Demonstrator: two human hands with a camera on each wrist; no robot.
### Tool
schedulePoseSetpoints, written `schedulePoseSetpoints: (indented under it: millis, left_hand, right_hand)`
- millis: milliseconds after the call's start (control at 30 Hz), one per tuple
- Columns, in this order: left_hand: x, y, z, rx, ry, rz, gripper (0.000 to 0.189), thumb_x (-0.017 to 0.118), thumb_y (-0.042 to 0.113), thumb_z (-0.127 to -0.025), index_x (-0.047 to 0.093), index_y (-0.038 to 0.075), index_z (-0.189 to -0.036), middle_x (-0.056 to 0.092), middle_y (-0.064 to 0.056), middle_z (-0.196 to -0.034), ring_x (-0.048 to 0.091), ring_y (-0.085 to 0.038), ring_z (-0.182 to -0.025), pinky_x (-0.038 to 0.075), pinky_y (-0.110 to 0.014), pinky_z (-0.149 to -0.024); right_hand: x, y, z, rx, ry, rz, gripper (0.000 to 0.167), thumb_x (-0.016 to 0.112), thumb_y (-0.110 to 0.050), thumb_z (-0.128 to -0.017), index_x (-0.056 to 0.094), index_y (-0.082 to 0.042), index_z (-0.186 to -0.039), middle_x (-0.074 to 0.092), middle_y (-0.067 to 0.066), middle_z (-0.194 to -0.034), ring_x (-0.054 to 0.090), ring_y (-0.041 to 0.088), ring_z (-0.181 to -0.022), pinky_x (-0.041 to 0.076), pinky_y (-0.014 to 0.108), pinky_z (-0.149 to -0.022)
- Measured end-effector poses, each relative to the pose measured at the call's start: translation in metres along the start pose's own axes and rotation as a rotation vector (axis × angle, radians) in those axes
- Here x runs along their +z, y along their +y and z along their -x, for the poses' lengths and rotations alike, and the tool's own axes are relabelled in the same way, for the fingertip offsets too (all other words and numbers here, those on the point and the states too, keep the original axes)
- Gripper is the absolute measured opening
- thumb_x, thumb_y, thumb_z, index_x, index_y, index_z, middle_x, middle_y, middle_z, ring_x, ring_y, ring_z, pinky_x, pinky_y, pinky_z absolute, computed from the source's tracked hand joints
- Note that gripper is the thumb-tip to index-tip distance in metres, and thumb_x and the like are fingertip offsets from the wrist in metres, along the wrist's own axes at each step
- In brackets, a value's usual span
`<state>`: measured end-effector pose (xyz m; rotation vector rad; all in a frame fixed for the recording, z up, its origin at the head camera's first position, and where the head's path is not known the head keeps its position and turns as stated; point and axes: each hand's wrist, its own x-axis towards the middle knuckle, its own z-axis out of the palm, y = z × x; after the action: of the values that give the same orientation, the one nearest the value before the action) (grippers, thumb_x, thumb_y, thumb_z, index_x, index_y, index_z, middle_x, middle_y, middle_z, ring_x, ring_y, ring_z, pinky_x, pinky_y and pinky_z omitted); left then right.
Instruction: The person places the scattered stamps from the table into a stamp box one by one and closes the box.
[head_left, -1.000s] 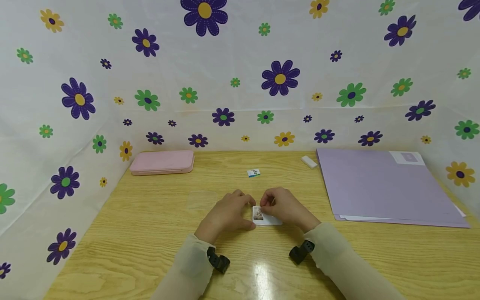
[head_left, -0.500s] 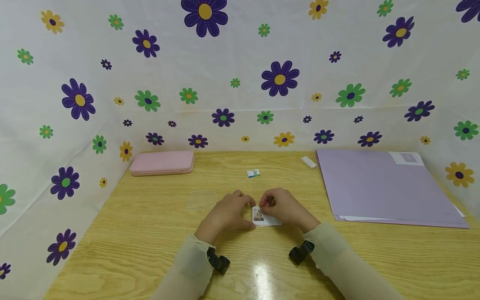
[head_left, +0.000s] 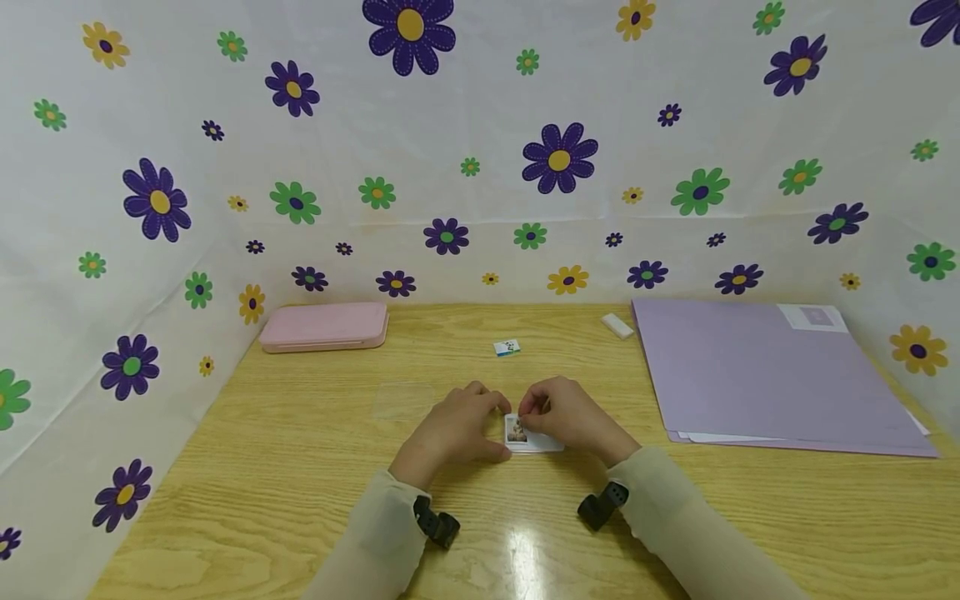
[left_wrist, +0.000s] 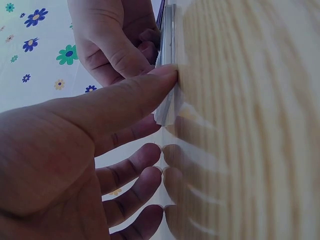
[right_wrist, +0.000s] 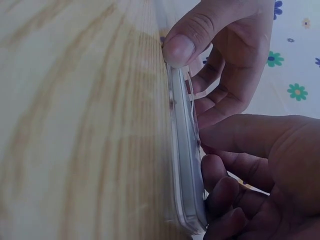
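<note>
A flat white rectangular case with a clear rim [head_left: 543, 444] lies on the table before me; a small photo [head_left: 516, 431] shows on its left part. My left hand [head_left: 457, 425] holds the case's left end, thumb at the near corner and forefinger at the far one. In the left wrist view the thumb [left_wrist: 145, 87] presses the case's clear edge [left_wrist: 167, 102]. My right hand [head_left: 566, 412] pinches thumb and forefinger together at the photo's right edge, covering much of the case. From the right wrist, a thin clear edge [right_wrist: 191, 90] stands out along the case's top face.
Behind the hands lies a small white piece with a blue edge [head_left: 507, 347]. A clear sheet [head_left: 403, 400] lies left, with a pink pencil case [head_left: 324, 327] beyond it. A white eraser [head_left: 617, 326] sits near a lilac folder [head_left: 757, 375] on the right. Flowered cloth [head_left: 480, 167] hangs behind.
Both hands keep nearly the same place and hold on the case and photo. The whole head view shifts down very slightly; nothing else visibly moves.
</note>
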<state>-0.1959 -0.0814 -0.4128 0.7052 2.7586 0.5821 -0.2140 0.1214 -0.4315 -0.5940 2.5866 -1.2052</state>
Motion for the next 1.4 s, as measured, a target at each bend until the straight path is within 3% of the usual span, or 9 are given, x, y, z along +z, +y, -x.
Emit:
schedulePoseSetpoints:
  millis: [900,1400]
  left_hand:
    - [-0.001,0.0,0.001,0.001,0.002,0.006,0.051,0.084,0.037,-0.078,0.064,0.021,-0.122,0.054,-0.004,-0.125,0.052,-0.028,-0.11,0.046,-0.045,-0.09]
    - [0.001,-0.001,0.0,-0.014,0.002,0.006,0.052,0.085,0.038,-0.078,0.064,0.021,-0.122,0.054,-0.002,-0.122,0.051,-0.026,-0.107,0.045,-0.044,-0.089]
  right_hand:
    - [-0.012,-0.006,0.003,0.062,0.007,-0.063,0.006,0.067,-0.008,-0.093,0.071,-0.009,-0.088,0.063,0.0,-0.083,0.054,0.019,-0.078,0.045,0.034,-0.069]
    - [-0.035,-0.012,-0.011,0.082,0.001,-0.039,0.018,0.06,-0.017,-0.099,0.073,-0.007,-0.106,0.067,0.005,-0.101,0.056,0.02,-0.086,0.048,0.033,-0.074]
